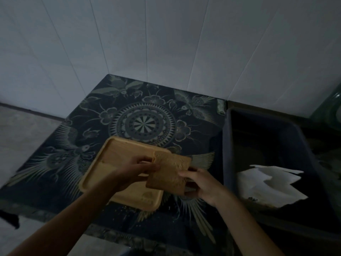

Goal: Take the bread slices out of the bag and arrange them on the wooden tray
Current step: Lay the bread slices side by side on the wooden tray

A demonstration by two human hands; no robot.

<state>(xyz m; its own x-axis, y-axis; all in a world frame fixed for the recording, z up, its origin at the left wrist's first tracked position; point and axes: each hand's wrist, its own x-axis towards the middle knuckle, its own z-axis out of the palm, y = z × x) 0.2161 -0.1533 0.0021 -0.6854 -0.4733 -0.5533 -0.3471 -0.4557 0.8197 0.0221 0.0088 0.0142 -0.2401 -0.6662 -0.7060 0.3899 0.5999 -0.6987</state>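
Note:
A bread slice, tan and square, hangs tilted above the right edge of the wooden tray. My left hand pinches its upper left corner over the tray. My right hand grips its right side from below, just off the tray's right rim. The tray is a pale rounded rectangle with a raised rim, lying on the dark patterned cloth; a light patch shows on its left part, behind my left wrist. The white bag lies crumpled in the dark tub at the right.
A dark plastic tub stands to the right of the tray. The patterned cloth covers the table, which ends at a white panelled wall behind. Grey floor shows at the left. A green object sits at the far right.

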